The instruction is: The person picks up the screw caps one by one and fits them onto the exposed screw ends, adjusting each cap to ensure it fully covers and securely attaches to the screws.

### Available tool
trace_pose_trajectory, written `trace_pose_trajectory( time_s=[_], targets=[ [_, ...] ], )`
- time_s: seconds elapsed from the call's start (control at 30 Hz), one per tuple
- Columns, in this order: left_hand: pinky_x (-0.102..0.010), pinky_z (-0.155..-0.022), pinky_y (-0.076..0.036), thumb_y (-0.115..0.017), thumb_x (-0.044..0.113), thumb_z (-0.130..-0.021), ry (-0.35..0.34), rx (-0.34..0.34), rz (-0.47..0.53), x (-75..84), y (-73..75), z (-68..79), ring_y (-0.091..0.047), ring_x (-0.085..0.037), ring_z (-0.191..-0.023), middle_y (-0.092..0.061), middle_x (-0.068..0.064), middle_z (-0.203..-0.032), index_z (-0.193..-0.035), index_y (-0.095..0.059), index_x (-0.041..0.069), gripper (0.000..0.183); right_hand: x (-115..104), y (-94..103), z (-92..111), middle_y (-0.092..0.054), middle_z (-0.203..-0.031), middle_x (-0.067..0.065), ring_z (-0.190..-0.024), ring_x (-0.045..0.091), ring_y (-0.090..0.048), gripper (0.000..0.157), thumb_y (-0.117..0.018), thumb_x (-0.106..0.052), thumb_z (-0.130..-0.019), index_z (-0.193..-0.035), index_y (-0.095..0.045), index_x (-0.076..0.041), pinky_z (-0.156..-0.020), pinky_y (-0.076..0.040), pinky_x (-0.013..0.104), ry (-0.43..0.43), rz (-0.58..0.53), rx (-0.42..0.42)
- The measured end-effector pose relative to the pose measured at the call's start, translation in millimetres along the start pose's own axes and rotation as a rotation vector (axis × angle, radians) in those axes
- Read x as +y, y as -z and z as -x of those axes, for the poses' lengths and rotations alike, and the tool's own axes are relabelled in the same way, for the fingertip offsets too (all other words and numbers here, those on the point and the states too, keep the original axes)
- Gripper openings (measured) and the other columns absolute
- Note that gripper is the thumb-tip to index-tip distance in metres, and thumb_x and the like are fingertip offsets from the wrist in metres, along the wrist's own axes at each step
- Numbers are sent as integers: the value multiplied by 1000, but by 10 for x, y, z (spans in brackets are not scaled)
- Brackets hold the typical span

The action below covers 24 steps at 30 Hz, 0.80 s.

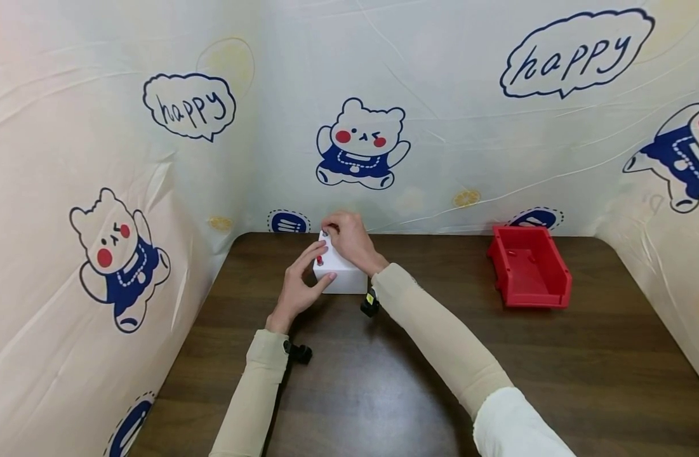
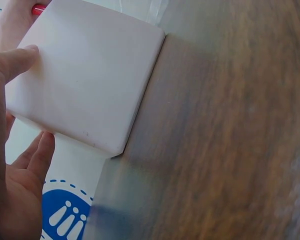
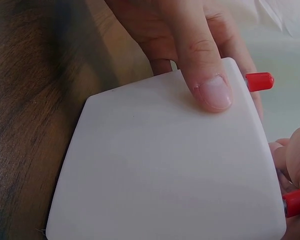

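A white box with red-capped toggle switches stands at the table's far edge. My left hand holds it from the left, its thumb pressed on the front face and its fingers along the side and top. One red switch cap sticks up beside the left fingers; a second red cap rises farther right. My right hand reaches over the top, fingers curled, thumb and forefinger pinching a small metallic switch at the far left corner. These fingers mostly hide that switch.
A red plastic bin sits at the far right of the brown wooden table. Printed cloth with bear drawings hangs behind the table and along both sides. Each wrist carries a small black camera.
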State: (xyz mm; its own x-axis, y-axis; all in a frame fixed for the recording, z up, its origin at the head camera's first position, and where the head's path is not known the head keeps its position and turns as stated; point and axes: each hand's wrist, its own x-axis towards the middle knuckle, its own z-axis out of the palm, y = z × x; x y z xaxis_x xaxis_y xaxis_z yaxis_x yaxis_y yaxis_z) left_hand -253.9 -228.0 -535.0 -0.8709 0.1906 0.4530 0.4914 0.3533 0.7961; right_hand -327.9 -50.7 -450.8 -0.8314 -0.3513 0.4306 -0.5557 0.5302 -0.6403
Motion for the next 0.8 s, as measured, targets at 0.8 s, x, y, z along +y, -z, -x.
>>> trace_pose_trajectory(
  time_s=[0.8],
  targets=[
    [-35,-118,-47,-83,-1,-90,-20,17,-6,89,-11,-4,-51,-35,-147,-50,-16,-162,-146,-62,3,60,-10,14,0,-80,-111,8,-104,21,-74,20,-64,-4,-106,-112,-83,-6,-93,-63,32,-30,-12,-53]
  ],
)
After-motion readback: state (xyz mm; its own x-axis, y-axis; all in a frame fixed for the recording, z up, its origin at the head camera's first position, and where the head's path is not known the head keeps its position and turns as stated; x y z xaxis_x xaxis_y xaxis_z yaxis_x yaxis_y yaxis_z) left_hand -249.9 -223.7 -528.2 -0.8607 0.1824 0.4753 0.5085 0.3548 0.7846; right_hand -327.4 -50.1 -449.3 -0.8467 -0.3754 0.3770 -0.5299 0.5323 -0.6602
